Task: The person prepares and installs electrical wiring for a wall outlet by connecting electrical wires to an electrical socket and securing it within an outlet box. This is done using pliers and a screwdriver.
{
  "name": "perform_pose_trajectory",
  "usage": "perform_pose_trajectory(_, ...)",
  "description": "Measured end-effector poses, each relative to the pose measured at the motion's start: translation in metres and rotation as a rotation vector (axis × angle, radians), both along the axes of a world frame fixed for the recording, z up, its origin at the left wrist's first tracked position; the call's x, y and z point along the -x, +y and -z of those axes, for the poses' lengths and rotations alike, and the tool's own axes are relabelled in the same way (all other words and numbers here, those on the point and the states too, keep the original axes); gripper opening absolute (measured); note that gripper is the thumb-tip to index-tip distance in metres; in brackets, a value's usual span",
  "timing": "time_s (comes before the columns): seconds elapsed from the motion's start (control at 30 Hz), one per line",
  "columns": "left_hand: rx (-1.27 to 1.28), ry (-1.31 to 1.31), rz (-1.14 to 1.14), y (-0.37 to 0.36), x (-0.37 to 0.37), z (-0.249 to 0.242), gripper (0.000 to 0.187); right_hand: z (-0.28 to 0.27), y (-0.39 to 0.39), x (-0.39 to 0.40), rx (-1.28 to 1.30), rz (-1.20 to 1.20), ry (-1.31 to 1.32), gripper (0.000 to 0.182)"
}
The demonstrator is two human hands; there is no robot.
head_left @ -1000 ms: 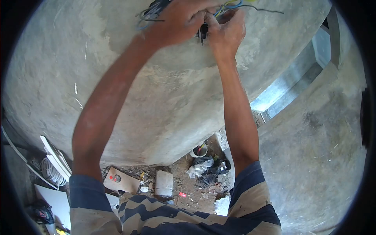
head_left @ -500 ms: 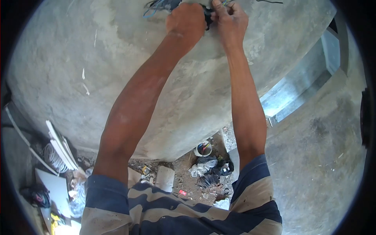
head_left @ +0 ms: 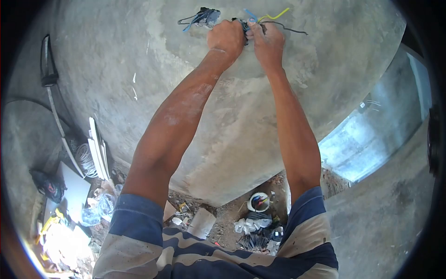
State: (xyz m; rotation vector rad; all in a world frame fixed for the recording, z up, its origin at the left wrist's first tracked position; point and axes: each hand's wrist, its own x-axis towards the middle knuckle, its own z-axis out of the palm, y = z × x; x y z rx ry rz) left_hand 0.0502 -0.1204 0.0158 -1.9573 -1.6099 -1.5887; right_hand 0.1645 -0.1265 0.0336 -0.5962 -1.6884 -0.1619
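Observation:
Both my hands are raised against a grey plastered wall (head_left: 241, 107). My left hand (head_left: 226, 38) is closed into a fist at the left side of a dark fitting (head_left: 245, 33) on the wall; what its fingers hold is hidden. On the other side, my right hand (head_left: 268, 39) is closed with the thumb pressed on a bunch of electrical wires. From it stick out a blue wire (head_left: 250, 14), a yellow wire (head_left: 278, 15) and a black wire (head_left: 292, 30). Left of my hands, a recessed wall box (head_left: 212, 18) has black and blue wires hanging out.
On the ground below stands a white bucket (head_left: 253, 208) with colourful-handled items, beside black and clear plastic bags (head_left: 251, 226). White strips (head_left: 96, 151), a coil of white cable (head_left: 85, 160) and a pale board (head_left: 76, 188) lean at the left. An opening (head_left: 371, 130) shows at the right.
The view has tilted up, so the wall box, wires and hands sit lower in the picture. Both hands stay at the dark fitting, and more of the loose wires shows.

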Motion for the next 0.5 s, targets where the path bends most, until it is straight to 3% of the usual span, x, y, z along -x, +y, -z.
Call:
perform_pose_trajectory(0.23,0.001,0.035,-0.057,0.002,-0.01,0.0,0.02,0.003,0.006,-0.011,-0.034,-0.034,-0.094,0.024)
perform_pose_trajectory(0.5,-0.169,0.304,-0.014,0.032,0.007,0.004,0.027,0.009,0.004,-0.011,0.13,-0.151,0.075,0.028)
